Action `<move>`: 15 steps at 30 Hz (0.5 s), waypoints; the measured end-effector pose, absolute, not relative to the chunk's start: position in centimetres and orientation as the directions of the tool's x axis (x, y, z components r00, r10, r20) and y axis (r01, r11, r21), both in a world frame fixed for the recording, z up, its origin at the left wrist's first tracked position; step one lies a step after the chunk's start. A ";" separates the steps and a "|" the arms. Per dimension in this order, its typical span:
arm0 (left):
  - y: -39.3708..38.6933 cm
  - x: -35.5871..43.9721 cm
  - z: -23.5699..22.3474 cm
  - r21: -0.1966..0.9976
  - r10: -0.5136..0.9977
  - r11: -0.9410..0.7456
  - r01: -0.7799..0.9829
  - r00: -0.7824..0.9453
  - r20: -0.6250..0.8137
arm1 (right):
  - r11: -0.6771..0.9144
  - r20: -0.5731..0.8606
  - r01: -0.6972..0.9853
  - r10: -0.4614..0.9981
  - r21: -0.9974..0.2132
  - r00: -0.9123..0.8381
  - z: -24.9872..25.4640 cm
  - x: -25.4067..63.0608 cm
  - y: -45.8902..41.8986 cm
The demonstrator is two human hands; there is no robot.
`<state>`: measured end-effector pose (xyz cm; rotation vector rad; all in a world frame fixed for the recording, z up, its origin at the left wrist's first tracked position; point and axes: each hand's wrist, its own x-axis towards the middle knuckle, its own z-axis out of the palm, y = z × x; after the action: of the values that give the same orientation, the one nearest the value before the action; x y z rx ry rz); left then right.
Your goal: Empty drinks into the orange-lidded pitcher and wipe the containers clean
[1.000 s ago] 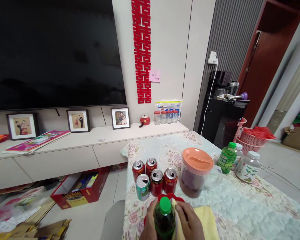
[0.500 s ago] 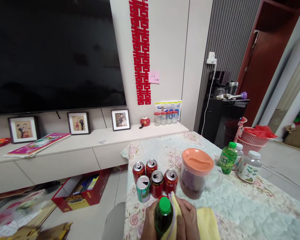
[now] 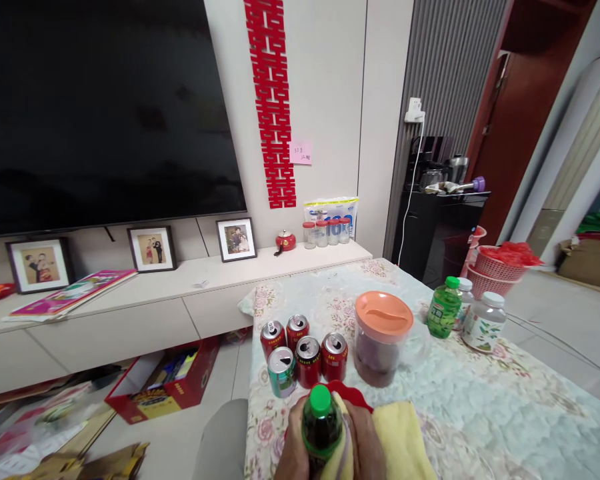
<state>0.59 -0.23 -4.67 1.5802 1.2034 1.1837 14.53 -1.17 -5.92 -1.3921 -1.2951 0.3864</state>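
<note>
A dark bottle with a green cap (image 3: pixel 321 401) stands upright close to me at the table's near side. My left hand (image 3: pixel 293 443) wraps round its left side. On the other side my right hand (image 3: pixel 367 437) presses a yellow cloth (image 3: pixel 405 440) against the bottle, and part of the cloth hangs off to the right. Behind my hands shows the rim of a red dish (image 3: pixel 353 393). Several opened red cans (image 3: pixel 309 363) and a green can (image 3: pixel 282 373) are grouped just beyond, beside a clear tub with an orange lid (image 3: pixel 384 317).
A green-labelled bottle (image 3: pixel 444 310) and white-capped jars (image 3: pixel 484 323) stand at the table's right. Pink baskets (image 3: pixel 495 273) are past the table edge. On the left, a red box (image 3: pixel 165 380) lies on the floor below the white cabinet (image 3: pixel 105 327) with framed photos.
The view has shifted slightly, and more of the red dish shows behind my hands. Both hands stay on the bottle, and the yellow cloth is bunched differently.
</note>
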 end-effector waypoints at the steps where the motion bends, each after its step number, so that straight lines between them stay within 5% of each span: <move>1: -0.2 0.5 -4.9 0.948 0.969 -0.230 0.218 0.141 0.202 | 0.242 0.422 0.462 0.841 -0.853 0.339 -6.3 14.7 -1.0; 15: -0.8 0.4 -2.1 0.969 0.984 -0.135 0.206 0.143 0.106 | 0.240 0.376 0.391 0.869 -0.889 0.322 -7.3 16.4 -0.6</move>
<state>0.37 -0.83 -2.08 1.5191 1.2049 1.0873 16.41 -0.57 -7.28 -1.3606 -1.2754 0.4922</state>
